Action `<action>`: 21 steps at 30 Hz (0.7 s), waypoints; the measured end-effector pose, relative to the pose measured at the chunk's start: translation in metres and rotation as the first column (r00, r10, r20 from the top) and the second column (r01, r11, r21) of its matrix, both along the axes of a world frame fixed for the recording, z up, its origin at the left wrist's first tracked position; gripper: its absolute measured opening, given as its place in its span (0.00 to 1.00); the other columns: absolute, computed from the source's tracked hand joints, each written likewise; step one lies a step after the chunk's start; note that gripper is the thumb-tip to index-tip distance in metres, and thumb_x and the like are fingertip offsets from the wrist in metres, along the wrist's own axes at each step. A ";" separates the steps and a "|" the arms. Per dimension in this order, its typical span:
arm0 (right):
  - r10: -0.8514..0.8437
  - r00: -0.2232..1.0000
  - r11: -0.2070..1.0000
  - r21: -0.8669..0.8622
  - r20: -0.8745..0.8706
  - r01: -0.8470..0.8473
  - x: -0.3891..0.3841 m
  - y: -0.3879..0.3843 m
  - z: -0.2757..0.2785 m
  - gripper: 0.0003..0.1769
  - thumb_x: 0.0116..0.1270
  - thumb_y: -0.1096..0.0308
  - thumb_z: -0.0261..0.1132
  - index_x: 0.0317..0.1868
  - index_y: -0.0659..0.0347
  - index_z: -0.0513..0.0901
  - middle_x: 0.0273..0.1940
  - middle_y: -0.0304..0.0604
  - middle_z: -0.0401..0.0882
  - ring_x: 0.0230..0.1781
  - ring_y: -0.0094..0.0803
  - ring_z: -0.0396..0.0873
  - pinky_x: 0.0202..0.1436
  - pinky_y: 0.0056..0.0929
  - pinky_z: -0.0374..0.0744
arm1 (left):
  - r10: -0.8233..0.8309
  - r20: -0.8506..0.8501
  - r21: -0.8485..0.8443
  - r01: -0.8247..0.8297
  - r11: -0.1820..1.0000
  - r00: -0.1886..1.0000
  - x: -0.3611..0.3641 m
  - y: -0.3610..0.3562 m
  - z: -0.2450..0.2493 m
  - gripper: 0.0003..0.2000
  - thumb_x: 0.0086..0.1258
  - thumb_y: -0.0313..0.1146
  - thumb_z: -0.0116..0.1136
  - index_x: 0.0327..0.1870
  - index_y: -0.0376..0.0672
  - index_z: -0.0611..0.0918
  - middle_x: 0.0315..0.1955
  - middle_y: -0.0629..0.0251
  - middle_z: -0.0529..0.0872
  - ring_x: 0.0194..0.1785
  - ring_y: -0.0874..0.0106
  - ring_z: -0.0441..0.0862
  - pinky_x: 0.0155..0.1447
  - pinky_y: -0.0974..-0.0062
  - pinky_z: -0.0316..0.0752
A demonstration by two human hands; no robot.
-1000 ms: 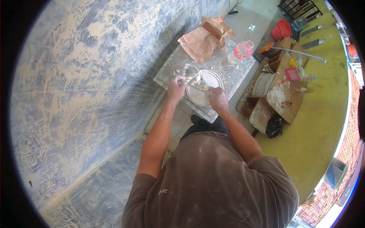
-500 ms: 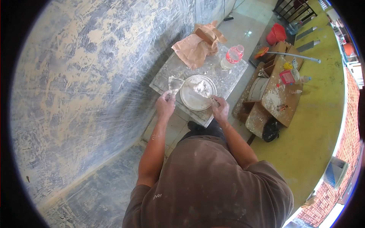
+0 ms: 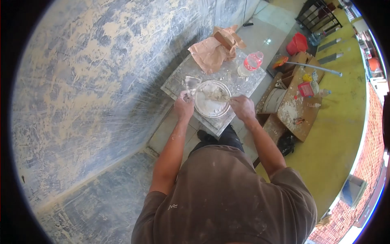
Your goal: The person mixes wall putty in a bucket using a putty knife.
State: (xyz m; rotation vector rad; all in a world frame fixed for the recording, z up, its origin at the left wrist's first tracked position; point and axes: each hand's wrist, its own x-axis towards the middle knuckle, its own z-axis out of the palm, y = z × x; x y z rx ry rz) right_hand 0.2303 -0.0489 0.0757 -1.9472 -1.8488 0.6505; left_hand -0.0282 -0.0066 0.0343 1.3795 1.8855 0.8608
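A round white tub [image 3: 224,114] holding whitish putty [image 3: 209,106] sits at the near side of a dusty table. My left hand [image 3: 184,107], left of the tub, is closed around the handle of a putty knife [image 3: 192,82] whose wide blade points away from me. On the tub's right side, my right hand [image 3: 243,108] grips a second putty knife [image 3: 225,98]. Its blade reaches in over the rim and is partly buried in the putty, so its shape is hard to make out.
Crumpled brown paper [image 3: 209,55] and a clear bottle with a red label [image 3: 250,65] stand on the table [image 3: 174,81]. A putty-smeared wall [image 3: 101,81] rises at left. At right lie a wooden cabinet [image 3: 298,118] with clutter and a red bucket [image 3: 297,44].
My right hand has moved up and right, its knuckles turned over, and its blade now lies across the putty. The putty heap looks spread. My left hand still holds its knife beside the tub.
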 end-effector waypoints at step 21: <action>-0.191 0.963 0.979 -0.113 -0.192 0.172 -0.051 0.006 -0.056 0.16 0.59 0.66 0.69 0.49 0.55 0.88 0.48 0.53 0.86 0.50 0.48 0.84 0.56 0.40 0.80 | 0.045 0.160 -0.011 -0.044 0.999 0.986 0.003 0.000 -0.043 0.15 0.64 0.25 0.66 0.52 0.35 0.81 0.38 0.61 0.91 0.37 0.74 0.87 0.35 0.75 0.80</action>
